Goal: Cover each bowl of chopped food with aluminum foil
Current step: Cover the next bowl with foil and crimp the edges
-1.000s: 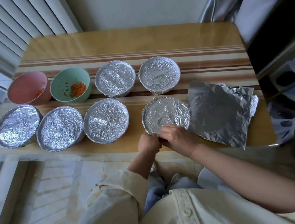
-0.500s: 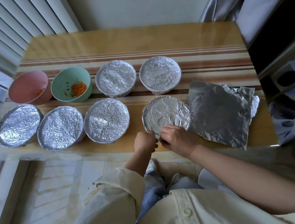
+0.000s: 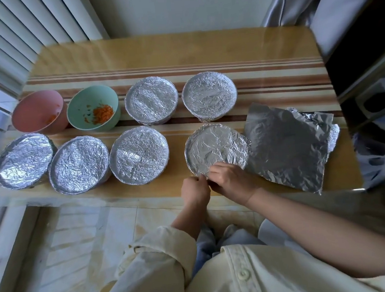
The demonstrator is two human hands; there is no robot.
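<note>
While the near hem of foil is being crimped, the person is bringing both forearms in from six o'clock, the left in a rolled cream sleeve [image 3: 162, 247], the right bare and angling in from five o'clock. The left hand [image 3: 195, 190] is curling into a loose fist, its fingertips pinching the foil edge at the rim's six o'clock. The right hand [image 3: 232, 179] is arching just beside it, touching it, fingers bent over the same edge and gripping it down. My reading is that one hand is anchoring the hem while the other is folding it under.

The foil cover [image 3: 216, 144] is lying drum-flat over a bowl hidden beneath it, sitting at the table's five o'clock, near the front edge where the reach is short. Just beside it at three o'clock, seemingly touching, spare foil sheets [image 3: 286, 147] are lying in a loose stack, probably kept handy for the open bowls. At its nine o'clock, three covered bowls [image 3: 139, 159] are lining the front edge.

Farther off, at twelve and eleven o'clock, two more wrapped bowls [image 3: 209, 95] are standing side by side. Beyond them at ten o'clock, the green bowl [image 3: 78, 106] with chopped carrot [image 3: 102, 113] and the pink bowl [image 3: 38, 110] are sitting uncovered, touching each other. The striped table [image 3: 168, 51] is running on toward the wall.
</note>
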